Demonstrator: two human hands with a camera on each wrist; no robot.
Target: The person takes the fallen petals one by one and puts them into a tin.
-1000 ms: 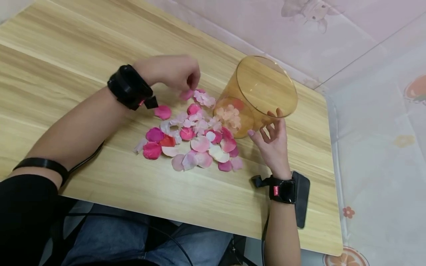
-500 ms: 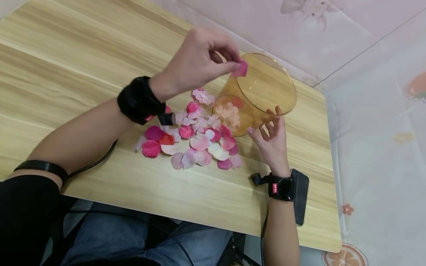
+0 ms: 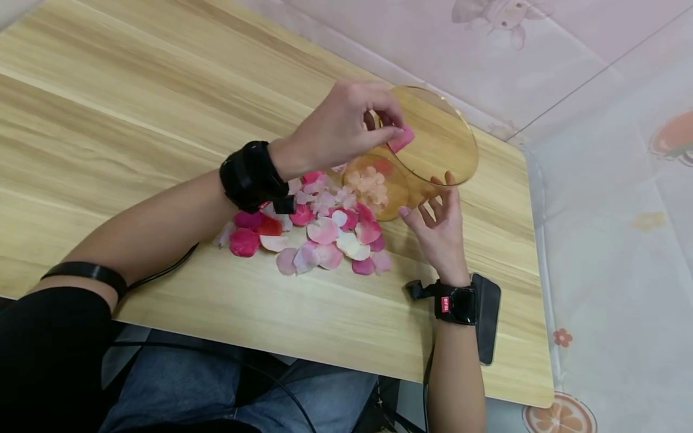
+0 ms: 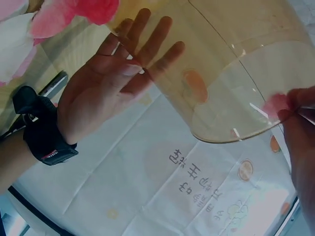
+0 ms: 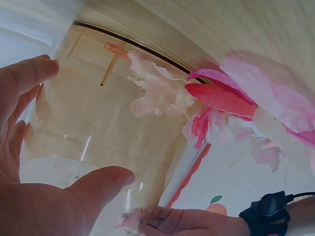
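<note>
A clear amber jar [image 3: 446, 135] lies tilted on the wooden table [image 3: 135, 108], its mouth facing me. My left hand [image 3: 394, 133] pinches a pink petal [image 3: 403, 139] just at the jar's rim. Pale petals [image 3: 372, 184] lie inside at the bottom. My right hand [image 3: 435, 207] is open, its straight fingers [image 4: 147, 42] resting against the jar's wall [image 4: 236, 73]. In the left wrist view the pinched petal [image 4: 275, 104] shows at the rim. A pile of loose pink, red and white petals [image 3: 325, 234] lies on the table beside the jar.
The table's right edge [image 3: 538, 288] runs close behind my right wrist, with a printed white cloth [image 3: 612, 270] beyond it. A pink wall [image 3: 433, 36] stands just behind the jar. Bare wood stretches to the left of the petals.
My left hand picked a pink petal from the pile's far side, lifted it, and carried it right to the jar's mouth. The right hand stayed against the jar.
</note>
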